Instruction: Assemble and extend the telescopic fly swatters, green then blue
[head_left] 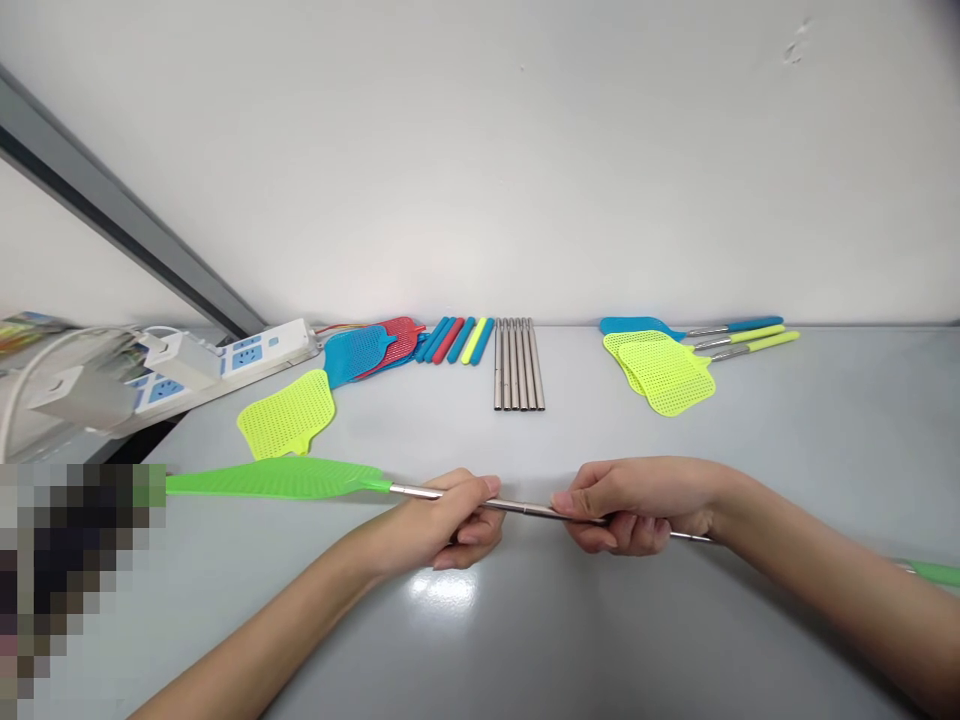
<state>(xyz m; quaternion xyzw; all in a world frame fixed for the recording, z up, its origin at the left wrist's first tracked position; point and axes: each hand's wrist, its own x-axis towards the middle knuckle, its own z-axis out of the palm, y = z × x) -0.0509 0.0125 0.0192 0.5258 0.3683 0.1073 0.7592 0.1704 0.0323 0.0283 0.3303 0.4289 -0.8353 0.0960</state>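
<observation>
A green fly swatter [277, 478] lies level above the grey table [825, 440], its mesh head pointing left. Its metal telescopic rod [525, 508] runs right to a green handle grip [934, 572]. My left hand [450, 520] is closed round the rod near the head end. My right hand [637, 505] is closed round the rod a little further right, with a short bare stretch of rod between the two hands.
Near the wall lie a loose yellow swatter head [289, 415], blue and red heads [367, 350], coloured grips [454, 340], several metal rods [517, 375] and assembled swatters [667, 365]. A white power strip [247, 352] with plugs sits at the left. A pixelated patch covers the lower left.
</observation>
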